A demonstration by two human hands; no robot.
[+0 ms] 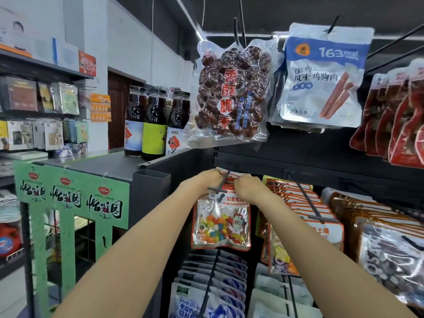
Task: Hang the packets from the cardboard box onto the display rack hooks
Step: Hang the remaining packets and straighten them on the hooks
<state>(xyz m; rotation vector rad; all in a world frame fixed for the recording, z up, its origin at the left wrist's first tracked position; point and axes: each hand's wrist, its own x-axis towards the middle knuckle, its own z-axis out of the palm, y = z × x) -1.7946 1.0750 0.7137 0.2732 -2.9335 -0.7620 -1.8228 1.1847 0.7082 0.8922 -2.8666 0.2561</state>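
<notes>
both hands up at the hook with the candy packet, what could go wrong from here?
1. Both the left hand and the right hand pinch the top of the colour-bean candy packet at the hook; if the hang hole misses the tip, letting go would likely drop it.
2. Forcing it on could tear the header.
3. The hanging date packet sits just above and could get knocked if the hands rise.
</notes>
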